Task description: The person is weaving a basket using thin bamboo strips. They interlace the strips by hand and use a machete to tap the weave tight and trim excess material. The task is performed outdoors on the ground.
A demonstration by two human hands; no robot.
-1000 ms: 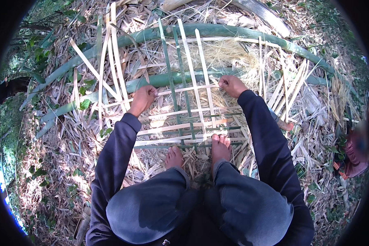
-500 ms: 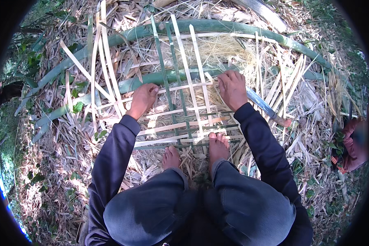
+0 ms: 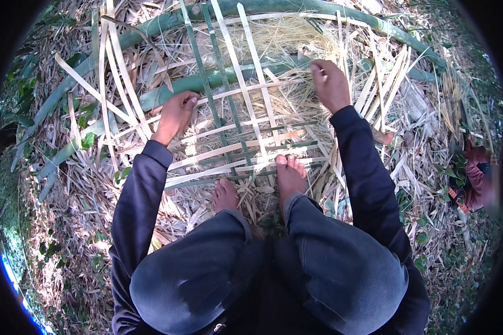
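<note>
Green bamboo poles curve across the littered ground ahead of you. On them, between your arms, lies the half-woven mat of bamboo strips, its near edge under your bare feet. Your left hand presses curled fingers on the mat's left side. Your right hand pinches a strip at the mat's upper right.

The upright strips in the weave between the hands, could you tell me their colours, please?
Some upright strips are pale cream, others green, in the head view.
</note>
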